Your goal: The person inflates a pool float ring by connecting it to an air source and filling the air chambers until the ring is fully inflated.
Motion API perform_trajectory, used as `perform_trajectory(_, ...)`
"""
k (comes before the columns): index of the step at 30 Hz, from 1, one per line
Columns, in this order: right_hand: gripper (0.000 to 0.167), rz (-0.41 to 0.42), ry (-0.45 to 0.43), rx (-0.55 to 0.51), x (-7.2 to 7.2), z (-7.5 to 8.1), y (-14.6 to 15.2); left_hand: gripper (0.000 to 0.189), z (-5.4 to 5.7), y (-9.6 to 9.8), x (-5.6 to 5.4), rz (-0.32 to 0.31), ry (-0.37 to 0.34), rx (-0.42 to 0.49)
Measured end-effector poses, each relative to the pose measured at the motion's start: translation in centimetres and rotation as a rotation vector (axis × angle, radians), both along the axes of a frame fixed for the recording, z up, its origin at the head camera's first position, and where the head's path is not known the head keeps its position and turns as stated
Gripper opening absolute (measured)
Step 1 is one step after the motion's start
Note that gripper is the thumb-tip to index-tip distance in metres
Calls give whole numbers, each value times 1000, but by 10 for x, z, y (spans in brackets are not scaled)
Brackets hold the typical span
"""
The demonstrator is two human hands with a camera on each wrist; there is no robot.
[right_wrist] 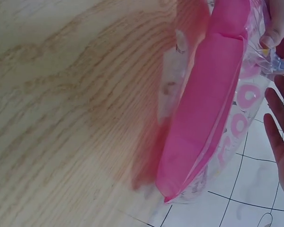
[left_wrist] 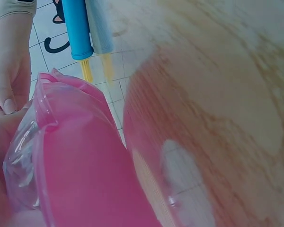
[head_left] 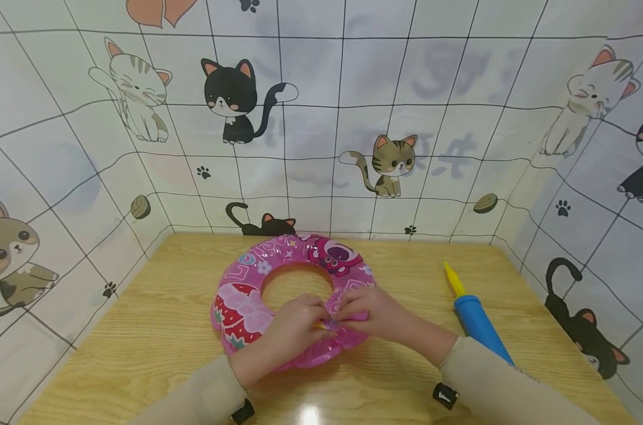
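Observation:
A pink swim ring [head_left: 286,251] with strawberry and bear prints lies on the wooden table, plump but creased near the hands. My left hand [head_left: 298,323] pinches its near inner part, where a small bluish and yellow bit shows between the fingertips. Right beside it, my right hand [head_left: 373,313] has thumb and forefinger together at the same spot. In the right wrist view, a clear valve-like piece [right_wrist: 277,63] sits between the two hands; other fingers [right_wrist: 272,130] of the right hand stick out. Exactly what each fingertip grips is partly hidden.
A blue hand pump [head_left: 480,327] with a yellow nozzle [head_left: 453,278] lies right of the ring, beside the right forearm. Cloth walls [head_left: 310,130] printed with cats and a grid stand behind and at both sides of the table [head_left: 156,313].

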State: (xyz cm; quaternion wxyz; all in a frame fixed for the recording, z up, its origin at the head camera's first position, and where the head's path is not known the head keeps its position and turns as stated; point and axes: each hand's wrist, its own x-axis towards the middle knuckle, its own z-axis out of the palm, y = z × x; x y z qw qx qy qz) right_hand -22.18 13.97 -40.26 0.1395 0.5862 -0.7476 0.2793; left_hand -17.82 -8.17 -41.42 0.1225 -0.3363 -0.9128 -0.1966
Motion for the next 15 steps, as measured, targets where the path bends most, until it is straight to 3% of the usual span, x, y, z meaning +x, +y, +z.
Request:
perform_trajectory(8,18,-36,-88,-2,5,-4,-1,20,-1,0,0,-7,16,-18)
perform_trajectory(15,18,-12,-152,-60,7,-7,-3,14,0,0,-1,-10,29,-31)
